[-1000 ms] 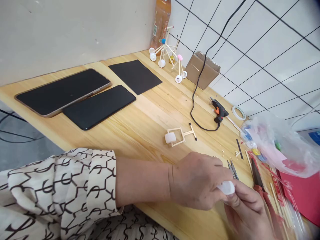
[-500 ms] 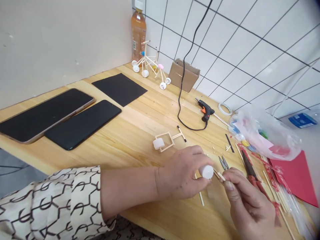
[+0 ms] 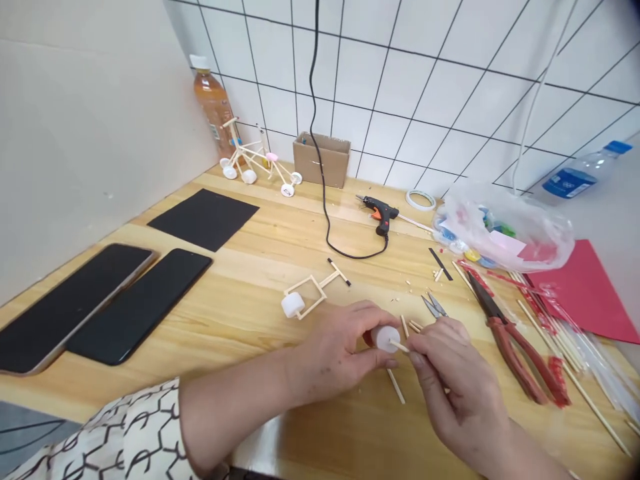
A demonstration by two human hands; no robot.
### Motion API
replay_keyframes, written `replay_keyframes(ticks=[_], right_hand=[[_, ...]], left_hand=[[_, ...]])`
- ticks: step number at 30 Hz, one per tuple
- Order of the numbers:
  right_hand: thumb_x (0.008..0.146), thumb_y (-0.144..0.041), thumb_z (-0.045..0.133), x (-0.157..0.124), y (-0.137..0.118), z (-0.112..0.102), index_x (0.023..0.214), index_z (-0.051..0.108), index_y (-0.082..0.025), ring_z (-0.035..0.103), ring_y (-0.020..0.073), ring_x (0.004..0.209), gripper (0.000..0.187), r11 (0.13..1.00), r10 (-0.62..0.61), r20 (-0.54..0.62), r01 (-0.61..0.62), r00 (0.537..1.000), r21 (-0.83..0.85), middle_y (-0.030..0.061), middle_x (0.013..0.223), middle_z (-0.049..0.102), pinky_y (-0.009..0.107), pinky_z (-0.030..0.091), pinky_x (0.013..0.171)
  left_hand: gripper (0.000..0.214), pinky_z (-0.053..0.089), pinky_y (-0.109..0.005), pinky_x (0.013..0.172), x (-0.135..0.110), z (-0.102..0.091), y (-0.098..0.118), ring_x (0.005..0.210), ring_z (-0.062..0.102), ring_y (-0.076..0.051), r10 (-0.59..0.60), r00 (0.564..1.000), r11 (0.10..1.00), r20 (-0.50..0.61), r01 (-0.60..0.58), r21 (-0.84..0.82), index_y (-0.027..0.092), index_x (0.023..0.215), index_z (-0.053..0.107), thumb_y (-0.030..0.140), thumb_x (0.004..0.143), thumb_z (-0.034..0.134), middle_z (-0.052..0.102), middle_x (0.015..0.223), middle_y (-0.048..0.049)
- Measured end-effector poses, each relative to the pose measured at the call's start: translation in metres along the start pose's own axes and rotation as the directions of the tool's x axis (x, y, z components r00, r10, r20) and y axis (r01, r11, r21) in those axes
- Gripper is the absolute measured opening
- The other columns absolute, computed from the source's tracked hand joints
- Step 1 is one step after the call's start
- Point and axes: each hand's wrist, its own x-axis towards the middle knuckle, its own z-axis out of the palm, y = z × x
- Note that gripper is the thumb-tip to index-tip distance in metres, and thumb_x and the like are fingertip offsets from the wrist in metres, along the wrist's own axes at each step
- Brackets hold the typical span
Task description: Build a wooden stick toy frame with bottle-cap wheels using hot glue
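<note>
My left hand (image 3: 340, 350) is closed round a small white bottle cap (image 3: 386, 338) just above the wooden table (image 3: 240, 307). My right hand (image 3: 453, 387) pinches a thin wooden stick (image 3: 399, 346) whose tip meets the middle of the cap. A half-built stick frame with a white cap wheel (image 3: 305, 298) lies just beyond my left hand. Loose short sticks (image 3: 396, 387) lie under and between my hands.
Red-handled pliers (image 3: 515, 347), small scissors (image 3: 434, 305) and long skewers (image 3: 575, 360) lie to the right. Farther back are a glue gun (image 3: 381, 215) with its cord, tape roll (image 3: 420, 199), plastic bag (image 3: 505, 230), red paper (image 3: 585, 293), cardboard box (image 3: 321, 159), finished stick tricycle (image 3: 260, 163). Two phones (image 3: 100, 303) and black sheet (image 3: 204, 218) lie left.
The view has swung to the right and up. My hands have gone from fumbling with the cap to holding a stick's tip against its centre.
</note>
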Motion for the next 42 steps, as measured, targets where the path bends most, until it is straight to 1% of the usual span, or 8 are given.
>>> replay_keyframes(ticks=[9, 12, 16, 20, 25, 29, 35, 42], right_hand=[[0.082, -0.004, 0.044, 0.0, -0.001, -0.002, 0.083, 0.049, -0.019, 0.041, 0.0149, 0.061, 0.015, 0.996, 0.059, 0.03, -0.061, 0.998, 0.062, -0.0001, 0.065, 0.047, 0.034, 0.033, 0.062], [0.084, -0.007, 0.044, 0.0, -0.002, -0.001, 0.078, 0.048, -0.019, 0.041, 0.0142, 0.061, 0.015, 0.989, 0.095, 0.049, -0.1, 0.994, 0.113, -0.0008, 0.063, 0.048, 0.033, 0.032, 0.061], [0.085, -0.007, 0.042, 0.0, -0.004, -0.001, 0.077, 0.049, -0.019, 0.042, 0.0134, 0.06, 0.016, 0.978, 0.119, 0.052, -0.126, 0.992, 0.167, -0.0012, 0.063, 0.05, 0.032, 0.033, 0.061], [0.085, -0.007, 0.043, 0.001, -0.005, -0.003, 0.076, 0.047, -0.02, 0.041, 0.0127, 0.06, 0.016, 0.972, 0.127, 0.034, -0.131, 0.991, 0.193, -0.0023, 0.062, 0.049, 0.03, 0.033, 0.06], [0.083, -0.004, 0.043, 0.002, -0.004, -0.002, 0.082, 0.049, -0.019, 0.043, 0.0125, 0.061, 0.016, 0.977, 0.098, -0.027, -0.091, 0.995, 0.191, -0.0017, 0.065, 0.05, 0.03, 0.034, 0.063], [0.079, -0.003, 0.042, 0.001, -0.004, 0.005, 0.077, 0.047, -0.018, 0.04, 0.0135, 0.059, 0.015, 0.991, 0.063, -0.042, -0.057, 0.997, 0.125, -0.0011, 0.063, 0.046, 0.032, 0.033, 0.062], [0.068, -0.002, 0.042, -0.001, -0.012, 0.019, 0.08, 0.051, -0.014, 0.042, 0.0179, 0.062, 0.02, 0.993, -0.028, -0.049, 0.022, 0.998, -0.117, 0.0047, 0.066, 0.051, 0.038, 0.033, 0.067], [0.065, -0.003, 0.041, 0.003, -0.015, 0.024, 0.079, 0.051, -0.014, 0.044, 0.0184, 0.062, 0.021, 0.995, -0.009, -0.099, 0.0, 0.995, -0.097, 0.0056, 0.067, 0.054, 0.036, 0.033, 0.064]], left_hand=[[0.031, 0.044, -0.027, 0.081, -0.002, -0.001, -0.006, 0.09, 0.058, -0.017, 0.047, 0.999, 0.996, -0.026, -0.045, 0.073, 0.017, 0.098, 0.061, 0.028, 0.071, 0.072, 0.062, 0.097, -0.0046], [0.034, 0.044, -0.03, 0.086, -0.003, 0.0, -0.007, 0.099, 0.057, -0.02, -0.036, 0.999, 0.998, -0.03, 0.034, -0.059, 0.018, 0.096, 0.06, 0.025, 0.066, 0.075, 0.062, 0.107, -0.0063], [0.035, 0.048, -0.028, 0.075, -0.004, 0.002, -0.006, 0.081, 0.061, -0.017, -0.159, 0.986, 0.946, 0.043, 0.165, -0.279, 0.018, 0.095, 0.063, 0.024, 0.064, 0.077, 0.066, 0.087, -0.0033], [0.033, 0.048, -0.025, 0.072, -0.002, 0.001, -0.005, 0.074, 0.059, -0.014, -0.147, 0.989, 0.942, 0.002, 0.14, -0.305, 0.018, 0.096, 0.066, 0.024, 0.066, 0.076, 0.066, 0.081, -0.0016], [0.029, 0.046, -0.025, 0.074, -0.003, 0.001, -0.001, 0.079, 0.057, -0.015, -0.011, 0.999, 0.994, -0.035, 0.007, -0.113, 0.017, 0.103, 0.062, 0.037, 0.083, 0.057, 0.064, 0.087, -0.0042], [0.036, 0.045, -0.027, 0.077, -0.006, 0.009, 0.0, 0.085, 0.057, -0.016, -0.017, 0.995, 1.0, -0.094, 0.014, -0.023, 0.015, 0.105, 0.058, 0.039, 0.093, 0.035, 0.063, 0.093, -0.0069], [0.05, 0.039, -0.024, 0.058, -0.007, 0.026, -0.001, 0.058, 0.048, -0.013, -0.187, 0.929, 0.982, -0.32, 0.181, -0.048, 0.016, 0.077, 0.064, 0.049, 0.092, 0.028, 0.058, 0.066, -0.0026], [0.044, 0.034, -0.023, 0.056, -0.003, 0.027, 0.001, 0.062, 0.044, -0.013, -0.339, 0.873, 0.925, -0.35, 0.242, -0.292, 0.017, 0.072, 0.064, 0.052, 0.086, 0.042, 0.056, 0.066, -0.0015]])
